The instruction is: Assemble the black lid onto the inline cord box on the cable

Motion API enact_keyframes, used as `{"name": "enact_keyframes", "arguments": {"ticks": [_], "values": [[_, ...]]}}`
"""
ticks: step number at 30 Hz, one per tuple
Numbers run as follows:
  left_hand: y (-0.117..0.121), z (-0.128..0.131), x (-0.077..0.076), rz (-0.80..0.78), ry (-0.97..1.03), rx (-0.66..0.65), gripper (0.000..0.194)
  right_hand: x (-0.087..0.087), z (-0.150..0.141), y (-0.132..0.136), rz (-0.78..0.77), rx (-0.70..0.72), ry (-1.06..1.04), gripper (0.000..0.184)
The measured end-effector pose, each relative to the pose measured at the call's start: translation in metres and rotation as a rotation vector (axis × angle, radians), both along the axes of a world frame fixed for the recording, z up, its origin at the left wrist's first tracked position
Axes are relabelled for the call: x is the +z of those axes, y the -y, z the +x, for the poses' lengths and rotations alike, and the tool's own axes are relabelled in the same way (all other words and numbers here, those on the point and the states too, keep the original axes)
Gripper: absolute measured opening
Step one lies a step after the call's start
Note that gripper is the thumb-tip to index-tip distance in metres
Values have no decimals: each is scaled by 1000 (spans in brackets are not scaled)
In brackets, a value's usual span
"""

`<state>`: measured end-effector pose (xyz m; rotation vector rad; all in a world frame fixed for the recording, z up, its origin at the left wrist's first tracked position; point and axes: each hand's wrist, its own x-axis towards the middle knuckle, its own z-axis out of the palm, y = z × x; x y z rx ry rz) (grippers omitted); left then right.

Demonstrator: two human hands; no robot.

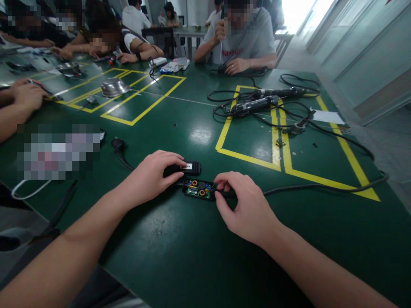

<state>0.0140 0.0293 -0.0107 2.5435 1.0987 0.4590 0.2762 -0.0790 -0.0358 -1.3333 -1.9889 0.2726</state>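
An opened black housing (pixel 199 196) lies on the green table in front of me, with a small circuit board (pixel 193 192), copper coils and wires showing inside. Just behind it is a black plastic cover (pixel 194 168) bearing a white label. My left hand (pixel 154 177) is closed around the left end of this cover. At the right end of the housing, my right hand (pixel 245 201) pinches the black cable (pixel 228 193) where it enters. The fingers partly hide that joint. Beyond my left wrist lies a black plug (pixel 118 144) on a cord.
Electric screwdrivers (pixel 255 105) with looped cords lie at the right rear. A metal bowl (pixel 114 87) stands among yellow tape lines at the left. Several people sit around the table; a co-worker's hand (pixel 28 94) rests at the left edge.
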Motion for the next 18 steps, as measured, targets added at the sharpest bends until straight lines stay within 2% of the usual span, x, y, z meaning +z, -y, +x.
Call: {"name": "enact_keyframes", "arguments": {"ticks": [3, 6, 12, 15, 18], "values": [[-1, -2, 3, 37, -40, 68, 23, 1, 1, 0, -13, 6, 0, 16], [2, -3, 8, 86, -3, 52, 27, 0, 1, 0, -37, -1, -11, 21], [19, 4, 18, -5, 147, -197, 30, 0, 0, 3, -32, -24, -45, 42], [25, 6, 18, -73, 120, -288, 29, 3, -1, 3, -50, 1, -29, 36], [25, 5, 16, -90, 106, -303, 28, 4, -1, 3, -83, 10, -4, 26]]}}
